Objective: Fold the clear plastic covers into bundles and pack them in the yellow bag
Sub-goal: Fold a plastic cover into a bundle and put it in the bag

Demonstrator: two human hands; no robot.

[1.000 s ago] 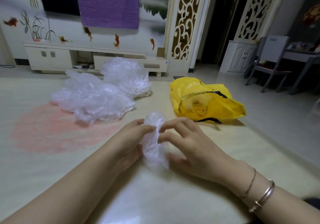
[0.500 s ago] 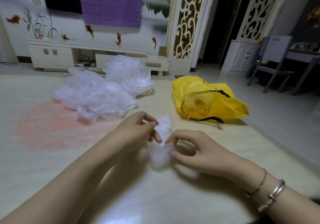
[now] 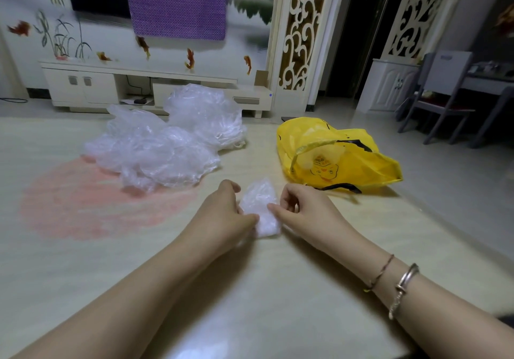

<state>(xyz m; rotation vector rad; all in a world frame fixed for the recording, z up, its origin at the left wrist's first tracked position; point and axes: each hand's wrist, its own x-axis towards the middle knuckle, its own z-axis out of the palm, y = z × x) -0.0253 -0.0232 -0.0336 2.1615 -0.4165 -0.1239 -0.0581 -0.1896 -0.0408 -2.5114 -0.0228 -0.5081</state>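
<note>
Now left hand [image 3: 222, 214] and right hand [image 3: 303, 208] pinch 1 folded cover [image 3: 260, 208], between loose covers [image 3: 167, 142] and yellow bag [image 3: 339, 158].

both hands [image 3: 222, 214] pinching plastic bundle [image 3: 260, 208], yellow bag [image 3: 336, 155] beyond

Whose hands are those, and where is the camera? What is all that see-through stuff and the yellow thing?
The camera sits on a person's head and looks down, so you see that person's own arms. The left hand and right hand both pinch one small folded clear plastic cover, making it into a bundle. Behind them, a big pile of loose clear covers waits on the pale surface. The yellow bag lies to the right; bundles go in there. Bracelets are on the right wrist.
</note>
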